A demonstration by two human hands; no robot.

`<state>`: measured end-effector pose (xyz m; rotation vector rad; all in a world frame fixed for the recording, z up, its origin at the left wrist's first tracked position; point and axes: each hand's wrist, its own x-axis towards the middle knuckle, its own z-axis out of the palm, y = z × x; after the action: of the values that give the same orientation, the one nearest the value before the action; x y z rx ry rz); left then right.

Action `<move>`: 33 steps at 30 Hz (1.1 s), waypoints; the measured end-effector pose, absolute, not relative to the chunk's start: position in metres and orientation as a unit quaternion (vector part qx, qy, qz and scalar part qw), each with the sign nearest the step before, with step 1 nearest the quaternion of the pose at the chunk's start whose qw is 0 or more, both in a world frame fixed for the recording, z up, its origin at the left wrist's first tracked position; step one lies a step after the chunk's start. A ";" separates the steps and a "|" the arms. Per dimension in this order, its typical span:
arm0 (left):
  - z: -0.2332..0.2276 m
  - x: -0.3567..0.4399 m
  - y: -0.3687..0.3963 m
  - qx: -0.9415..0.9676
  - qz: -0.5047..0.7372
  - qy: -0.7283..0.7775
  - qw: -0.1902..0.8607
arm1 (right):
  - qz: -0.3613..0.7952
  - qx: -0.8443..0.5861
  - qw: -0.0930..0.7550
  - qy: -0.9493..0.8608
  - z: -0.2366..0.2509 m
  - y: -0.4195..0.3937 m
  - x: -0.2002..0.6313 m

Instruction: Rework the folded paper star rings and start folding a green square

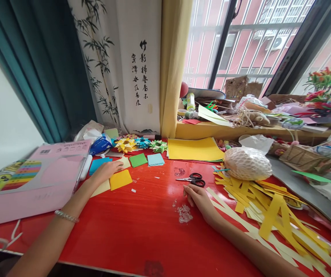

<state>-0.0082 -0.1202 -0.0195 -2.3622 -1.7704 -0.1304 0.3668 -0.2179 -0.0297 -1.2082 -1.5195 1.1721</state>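
My left hand (107, 170) lies flat, its grip open and holding nothing, fingertips resting on a pale cream paper square (124, 162), with a yellow paper square (120, 179) just beside my palm on the red table (142, 227). Beyond my left fingertips sit a green square (138, 160) and a light blue square (155, 159), and farther off a row of folded paper stars (142, 144). A pink sheet (35, 184) lies to the outer side of my left forearm. My right hand (198, 198) rests on the table, its grip loosely curled and empty, fingertips just short of black-handled scissors (192, 179). To the outer side of my right hand spreads a pile of yellow paper strips (269, 207), with a white mesh-wrapped bundle (248, 163) beyond it.
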 end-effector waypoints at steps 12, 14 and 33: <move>-0.005 0.011 -0.138 -0.772 -0.046 -0.605 0.191 | 0.549 -0.393 0.458 -0.579 -0.027 -0.228 0.364; 0.007 0.027 -0.152 -0.777 -0.072 -0.584 0.223 | 0.656 -0.319 0.444 -0.519 -0.024 -0.237 0.358; -0.009 0.049 -0.142 -0.838 -0.173 -0.516 0.038 | 0.864 -0.222 0.400 -0.210 -0.030 -0.255 0.346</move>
<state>0.0491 -0.1419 -0.0092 -2.5718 -1.5818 -0.5317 0.3459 -0.2546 -0.0295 -0.5613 -0.5314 2.1848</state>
